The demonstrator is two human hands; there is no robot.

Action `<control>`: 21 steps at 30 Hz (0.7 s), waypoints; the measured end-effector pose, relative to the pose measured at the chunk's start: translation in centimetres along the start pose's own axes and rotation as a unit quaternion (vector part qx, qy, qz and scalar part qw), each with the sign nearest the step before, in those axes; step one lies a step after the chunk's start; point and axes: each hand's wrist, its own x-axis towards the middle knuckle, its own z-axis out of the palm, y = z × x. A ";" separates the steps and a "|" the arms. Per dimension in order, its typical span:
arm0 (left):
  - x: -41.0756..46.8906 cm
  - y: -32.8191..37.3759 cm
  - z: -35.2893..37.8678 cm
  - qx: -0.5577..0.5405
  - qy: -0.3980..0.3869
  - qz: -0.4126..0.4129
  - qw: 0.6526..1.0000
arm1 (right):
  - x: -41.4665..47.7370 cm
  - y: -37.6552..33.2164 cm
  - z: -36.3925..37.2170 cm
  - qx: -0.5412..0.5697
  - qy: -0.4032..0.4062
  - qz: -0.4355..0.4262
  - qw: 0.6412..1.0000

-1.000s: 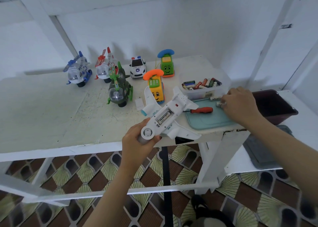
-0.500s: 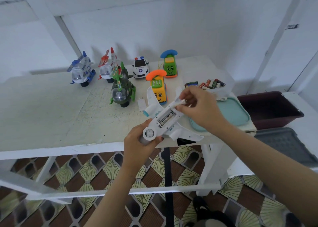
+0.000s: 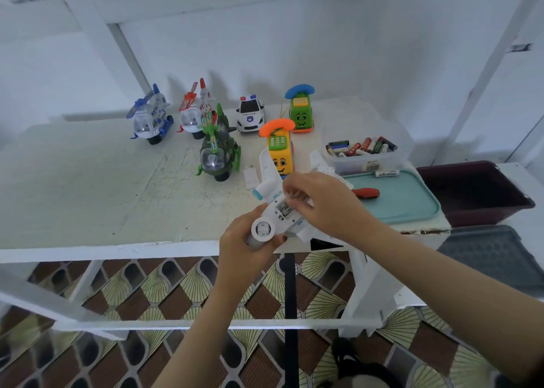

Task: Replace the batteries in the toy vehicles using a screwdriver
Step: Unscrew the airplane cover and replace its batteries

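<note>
White toy plane (image 3: 266,178) belly-up at bench (image 3: 103,187) front edge, 6 o'clock. Left hand (image 3: 244,246) grips nose. Right hand (image 3: 321,202) fingers curled over open battery bay; pinching or pressing, cannot tell. Cover (image 3: 250,178) off, screwdriver (image 3: 366,193) idle at 3 o'clock. Likely left: seat cells, screw cover, other toys (image 3: 219,158).

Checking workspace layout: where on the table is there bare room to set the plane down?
Bare tabletop left of the green helicopter, in front of the blue helicopter. Crowded on the right: battery tub, tray with screwdriver.
</note>
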 end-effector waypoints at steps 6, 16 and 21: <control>0.1 0.4 -0.1 0.005 -0.006 0.012 1.000 | 0.1 0.8 0.1 -0.089 -0.042 -0.121 0.988; 0.1 0.2 0.0 -0.005 -0.008 0.003 1.000 | -0.1 1.7 -0.2 -0.067 -0.050 -0.129 0.988; 0.2 0.7 0.0 -0.001 -0.006 0.011 1.000 | -1.2 2.0 0.0 -0.094 -0.038 -0.126 0.987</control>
